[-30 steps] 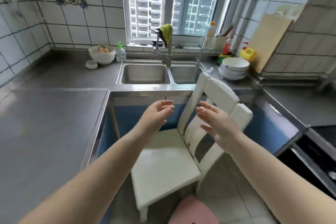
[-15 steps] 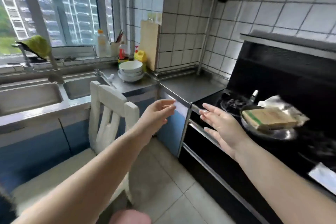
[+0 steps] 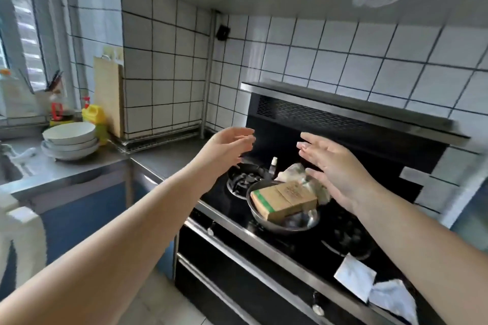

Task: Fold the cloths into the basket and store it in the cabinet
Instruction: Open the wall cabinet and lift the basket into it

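Both hands raised over the stove [image 3: 264,253], palms facing. Our left hand [image 3: 224,149] and right hand [image 3: 340,169] are spread, fingers relaxed, holding nothing. We see no basket and no cabinet for it; pale crumpled pieces [image 3: 380,290] on the stove's near right edge may be cloths, though we cannot tell. Cloth, we judge, is light, limp and unbreakable; we would pinch two corners of one edge to let it hang flat. A pan [image 3: 287,221] holding a box [image 3: 285,199] sits between our hands and us.

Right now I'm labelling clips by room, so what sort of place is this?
A home kitchen, most likely: a gas stove with a metal bowl on it, stacked white bowls on the steel counter, tiled walls.
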